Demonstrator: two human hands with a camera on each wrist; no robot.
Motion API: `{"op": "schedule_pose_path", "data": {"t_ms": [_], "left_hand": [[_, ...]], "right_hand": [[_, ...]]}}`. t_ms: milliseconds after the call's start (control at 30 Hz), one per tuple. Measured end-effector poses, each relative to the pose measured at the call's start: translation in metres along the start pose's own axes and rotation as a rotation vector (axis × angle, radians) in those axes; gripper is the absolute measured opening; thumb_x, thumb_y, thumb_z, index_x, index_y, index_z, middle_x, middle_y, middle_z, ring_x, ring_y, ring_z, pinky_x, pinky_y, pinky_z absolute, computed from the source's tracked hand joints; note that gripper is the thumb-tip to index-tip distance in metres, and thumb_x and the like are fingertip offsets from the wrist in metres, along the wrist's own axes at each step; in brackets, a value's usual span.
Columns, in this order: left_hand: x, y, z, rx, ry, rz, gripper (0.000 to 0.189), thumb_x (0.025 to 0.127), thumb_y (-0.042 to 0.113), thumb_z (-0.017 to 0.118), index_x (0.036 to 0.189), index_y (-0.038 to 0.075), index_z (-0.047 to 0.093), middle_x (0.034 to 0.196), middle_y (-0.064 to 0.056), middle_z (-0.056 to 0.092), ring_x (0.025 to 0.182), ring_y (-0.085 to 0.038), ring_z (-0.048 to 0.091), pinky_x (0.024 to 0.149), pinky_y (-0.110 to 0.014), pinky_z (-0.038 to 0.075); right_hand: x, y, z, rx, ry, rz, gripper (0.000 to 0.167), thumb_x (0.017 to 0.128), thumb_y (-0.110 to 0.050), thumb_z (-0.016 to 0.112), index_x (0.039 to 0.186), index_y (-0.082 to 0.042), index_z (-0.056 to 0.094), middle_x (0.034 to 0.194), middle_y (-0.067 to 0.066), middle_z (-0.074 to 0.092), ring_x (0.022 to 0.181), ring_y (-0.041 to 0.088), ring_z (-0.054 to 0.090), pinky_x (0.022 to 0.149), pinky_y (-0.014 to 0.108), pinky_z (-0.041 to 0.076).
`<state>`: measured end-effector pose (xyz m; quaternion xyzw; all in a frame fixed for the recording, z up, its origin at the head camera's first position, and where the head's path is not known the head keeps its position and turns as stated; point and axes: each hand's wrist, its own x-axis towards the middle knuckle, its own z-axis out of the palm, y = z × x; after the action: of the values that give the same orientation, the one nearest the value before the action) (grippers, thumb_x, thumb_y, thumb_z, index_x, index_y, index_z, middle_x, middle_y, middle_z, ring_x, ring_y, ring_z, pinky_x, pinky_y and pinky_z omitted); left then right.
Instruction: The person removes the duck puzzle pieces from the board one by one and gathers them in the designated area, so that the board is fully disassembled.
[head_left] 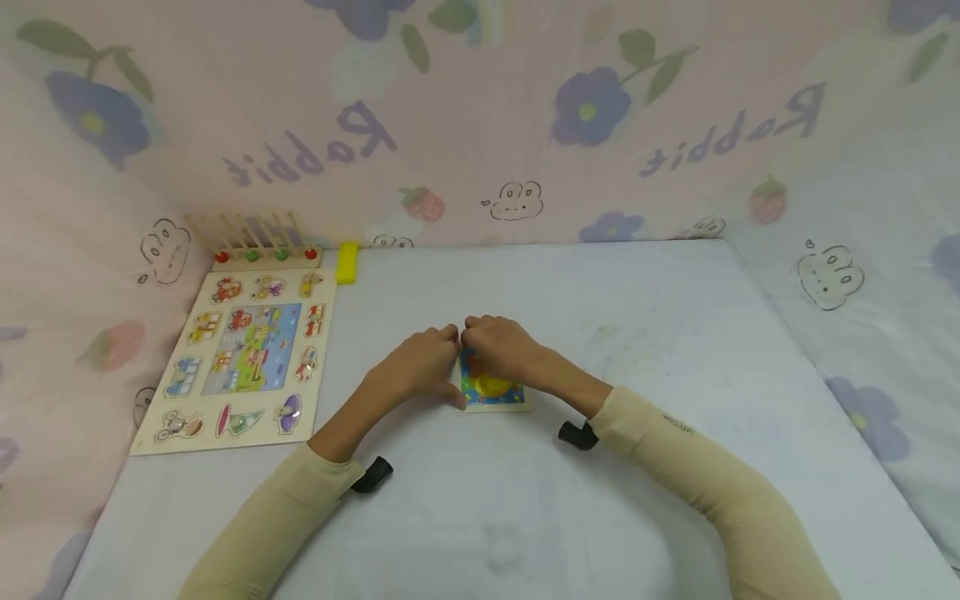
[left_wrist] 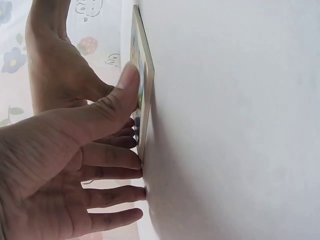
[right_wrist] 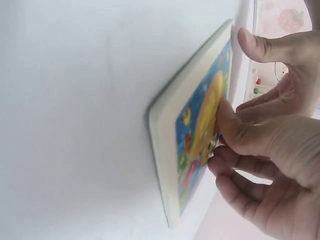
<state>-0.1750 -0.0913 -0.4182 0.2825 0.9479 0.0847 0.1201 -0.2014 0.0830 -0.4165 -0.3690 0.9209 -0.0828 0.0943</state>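
A small picture puzzle board (head_left: 517,407) lies on the white table, its blue-bordered picture showing a large yellow figure. My left hand (head_left: 416,367) is along its left side, the thumb at the near corner and the index fingertip by the far one. In the left wrist view the fingers of that hand are extended, with the thumb against the board's edge (left_wrist: 146,115). Over the far part of the picture, my right hand (head_left: 498,346) has its fingers curled. Its thumb and fingertips (right_wrist: 225,112) pinch a small puzzle piece, mostly hidden between them.
At the left lies a large wooden puzzle board (head_left: 324,333) with vehicle and toy pieces. Behind it stands a pegged wooden rack (head_left: 266,254) with red and green beads. A yellow block (head_left: 347,263) is beside that. Patterned cloth (head_left: 465,125) borders the table's back and sides.
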Motion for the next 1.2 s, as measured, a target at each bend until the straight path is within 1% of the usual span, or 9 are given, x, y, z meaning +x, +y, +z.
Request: {"op": "schedule_pose_path", "data": {"t_ms": [133, 233, 333, 433, 567, 767, 867, 1000, 1200], "left_hand": [[0.001, 0.004, -0.002, 0.000, -0.024, 0.001, 0.092, 0.070, 0.049, 0.096, 0.135, -0.008, 0.063, 0.137, -0.019, 0.062, 0.109, -0.031, 0.066, 0.105, -0.046, 0.058], [0.000, 0.005, -0.004, 0.030, -0.004, -0.011, 0.095, 0.071, 0.050, 0.095, 0.139, -0.007, 0.060, 0.143, -0.021, 0.060, 0.110, -0.032, 0.068, 0.107, -0.045, 0.057], [-0.002, 0.003, -0.004, 0.055, 0.026, -0.031, 0.097, 0.071, 0.052, 0.094, 0.140, -0.006, 0.059, 0.147, -0.021, 0.058, 0.103, -0.032, 0.070, 0.104, -0.043, 0.059], [-0.003, 0.002, -0.002, 0.059, 0.005, -0.036, 0.100, 0.073, 0.053, 0.093, 0.144, -0.006, 0.056, 0.151, -0.021, 0.055, 0.097, -0.031, 0.071, 0.102, -0.042, 0.061], [-0.004, 0.002, 0.001, 0.042, -0.031, -0.037, 0.102, 0.075, 0.053, 0.091, 0.148, -0.007, 0.052, 0.154, -0.022, 0.051, 0.093, -0.030, 0.070, 0.101, -0.043, 0.061], [-0.002, 0.005, 0.004, 0.021, -0.036, -0.035, 0.101, 0.076, 0.054, 0.090, 0.149, -0.005, 0.052, 0.154, -0.020, 0.051, 0.091, -0.029, 0.069, 0.100, -0.043, 0.061], [-0.002, 0.006, 0.005, 0.016, -0.050, -0.033, 0.102, 0.077, 0.054, 0.090, 0.149, -0.007, 0.051, 0.154, -0.020, 0.050, 0.094, -0.031, 0.070, 0.100, -0.043, 0.061], [-0.003, 0.006, 0.006, 0.026, -0.058, -0.041, 0.103, 0.077, 0.054, 0.090, 0.150, -0.007, 0.050, 0.156, -0.021, 0.049, 0.100, -0.033, 0.071, 0.103, -0.044, 0.060], [-0.005, 0.005, 0.004, 0.006, -0.056, -0.066, 0.105, 0.078, 0.052, 0.090, 0.154, -0.006, 0.045, 0.159, -0.021, 0.046, 0.109, -0.034, 0.070, 0.108, -0.044, 0.057]], "right_hand": [[-0.001, 0.004, -0.001, 0.027, 0.015, -0.004, 0.026, 0.087, -0.017, 0.087, 0.109, -0.006, 0.080, 0.097, 0.005, 0.069, 0.084, 0.020, 0.061, 0.082, 0.032, 0.057], [0.000, 0.005, -0.004, 0.071, 0.039, 0.000, 0.024, 0.087, -0.014, 0.086, 0.108, -0.005, 0.080, 0.099, 0.006, 0.070, 0.085, 0.020, 0.061, 0.081, 0.031, 0.058], [-0.001, 0.002, -0.006, 0.116, 0.059, 0.013, 0.023, 0.086, -0.011, 0.086, 0.107, -0.004, 0.081, 0.102, 0.008, 0.069, 0.089, 0.022, 0.061, 0.083, 0.032, 0.059], [-0.003, -0.002, -0.005, 0.142, 0.042, 0.027, 0.023, 0.086, -0.008, 0.085, 0.108, -0.003, 0.082, 0.104, 0.009, 0.069, 0.090, 0.023, 0.059, 0.083, 0.032, 0.058], [-0.003, -0.007, -0.002, 0.138, 0.038, 0.059, 0.021, 0.087, -0.006, 0.084, 0.107, -0.002, 0.082, 0.104, 0.011, 0.069, 0.090, 0.025, 0.059, 0.083, 0.035, 0.058], [-0.006, -0.010, 0.004, 0.104, 0.068, 0.119, 0.023, 0.087, -0.010, 0.084, 0.110, -0.004, 0.082, 0.111, 0.012, 0.071, 0.095, 0.028, 0.062, 0.087, 0.042, 0.061], [-0.010, -0.010, 0.007, 0.078, 0.051, 0.114, 0.026, 0.089, -0.011, 0.083, 0.114, -0.006, 0.081, 0.113, 0.012, 0.068, 0.093, 0.026, 0.059, 0.084, 0.039, 0.061], [-0.009, -0.009, 0.008, 0.098, 0.052, 0.101, 0.029, 0.087, -0.009, 0.085, 0.115, -0.005, 0.081, 0.108, 0.012, 0.065, 0.089, 0.025, 0.055, 0.079, 0.035, 0.058], [-0.002, -0.006, 0.006, 0.166, 0.056, 0.102, 0.034, 0.082, -0.006, 0.088, 0.115, -0.002, 0.080, 0.111, 0.013, 0.066, 0.096, 0.026, 0.059, 0.088, 0.038, 0.061]]}}
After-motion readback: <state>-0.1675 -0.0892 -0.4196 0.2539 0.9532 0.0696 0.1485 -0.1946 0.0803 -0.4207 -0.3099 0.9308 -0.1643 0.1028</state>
